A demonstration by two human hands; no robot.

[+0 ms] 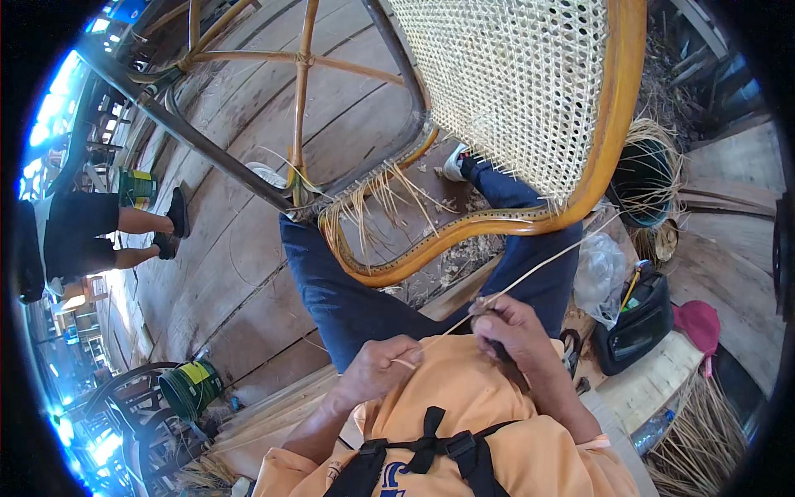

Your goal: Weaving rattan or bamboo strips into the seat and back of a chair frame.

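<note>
A thin pale cane strand runs from my left hand through my right hand and up to the right. My left hand is closed on one end, which sticks out as a short loop. The right hand pinches the strand higher up; a dark thing below its fingers is too unclear to name. Above my knees rests a wooden chair frame with a row of small holes. Its woven cane panel spans the upper right. Loose cane ends hang in a tuft from the frame's left side.
On the right are a dark bucket of cane strands, a clear plastic bag, a black bag and a pink cap. Cane bundles lie lower right. At left stand a green bucket and another person.
</note>
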